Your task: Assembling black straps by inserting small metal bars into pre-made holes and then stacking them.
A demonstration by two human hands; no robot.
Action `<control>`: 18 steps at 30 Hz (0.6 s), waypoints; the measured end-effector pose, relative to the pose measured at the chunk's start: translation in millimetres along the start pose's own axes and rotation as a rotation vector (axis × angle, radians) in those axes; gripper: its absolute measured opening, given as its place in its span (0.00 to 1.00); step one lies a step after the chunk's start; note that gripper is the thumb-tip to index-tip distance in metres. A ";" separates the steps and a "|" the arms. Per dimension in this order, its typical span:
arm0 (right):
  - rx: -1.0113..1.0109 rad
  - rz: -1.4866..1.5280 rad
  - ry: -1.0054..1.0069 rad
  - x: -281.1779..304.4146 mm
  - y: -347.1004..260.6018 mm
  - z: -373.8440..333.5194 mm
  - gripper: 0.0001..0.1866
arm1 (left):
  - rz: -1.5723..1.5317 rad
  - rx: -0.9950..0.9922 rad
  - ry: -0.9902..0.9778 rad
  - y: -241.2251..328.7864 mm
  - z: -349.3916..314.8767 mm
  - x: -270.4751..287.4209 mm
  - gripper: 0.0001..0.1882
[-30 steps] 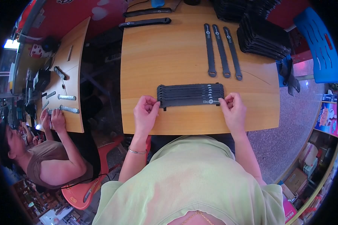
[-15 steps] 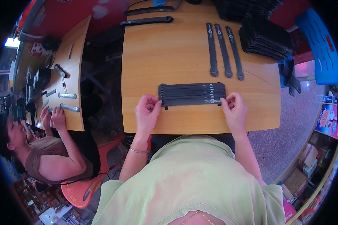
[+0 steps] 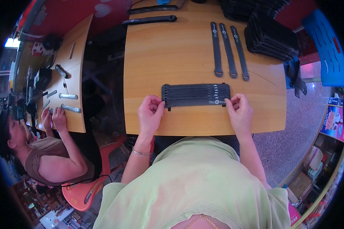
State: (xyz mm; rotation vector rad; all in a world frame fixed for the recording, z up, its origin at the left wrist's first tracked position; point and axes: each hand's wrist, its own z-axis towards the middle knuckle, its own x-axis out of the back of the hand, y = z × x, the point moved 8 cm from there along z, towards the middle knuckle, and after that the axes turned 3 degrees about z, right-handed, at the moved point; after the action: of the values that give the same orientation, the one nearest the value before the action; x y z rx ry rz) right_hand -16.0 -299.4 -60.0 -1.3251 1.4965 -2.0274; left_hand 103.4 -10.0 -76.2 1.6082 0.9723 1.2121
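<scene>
Several black hook-and-loop straps (image 3: 195, 91) lie crosswise in an overlapping row on the wooden table, with small dark tabs sticking out beneath both ends. My left hand (image 3: 150, 111) pinches the left end of the nearest strap (image 3: 193, 103) between thumb and fingers. At its right end, beside the white print, my right hand (image 3: 240, 111) pinches the same strap. Farther off, three single straps (image 3: 226, 51) lie lengthwise side by side, each with a slotted head toward me.
Stacks of black straps (image 3: 271, 38) stand at the table's far right. Two dark strap bundles (image 3: 151, 20) lie at the far left. A blue plastic chair back (image 3: 326, 49) rises on the right. To the left, a person (image 3: 53, 152) works at another wooden table (image 3: 74, 65).
Almost nothing differs: the view has shifted very slightly. Both hands keep their pinch at the two ends of the nearest strap.
</scene>
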 end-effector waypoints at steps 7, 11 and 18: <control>-0.022 0.017 -0.001 -0.2 -0.8 0.0 0.11 | -0.005 0.016 0.006 -1.5 0.1 -1.0 0.06; -0.018 0.011 -0.010 0.4 -3.3 1.0 0.11 | -0.002 0.009 0.005 -0.1 0.3 -0.8 0.05; -0.031 0.019 0.000 0.4 -0.6 0.2 0.11 | -0.006 0.005 0.000 -2.3 0.1 -1.1 0.05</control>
State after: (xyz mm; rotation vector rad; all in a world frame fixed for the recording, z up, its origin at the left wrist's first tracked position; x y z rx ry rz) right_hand -15.9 -299.6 -59.3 -1.3174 1.5413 -2.0003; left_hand 103.0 -10.3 -78.7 1.6077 0.9803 1.2063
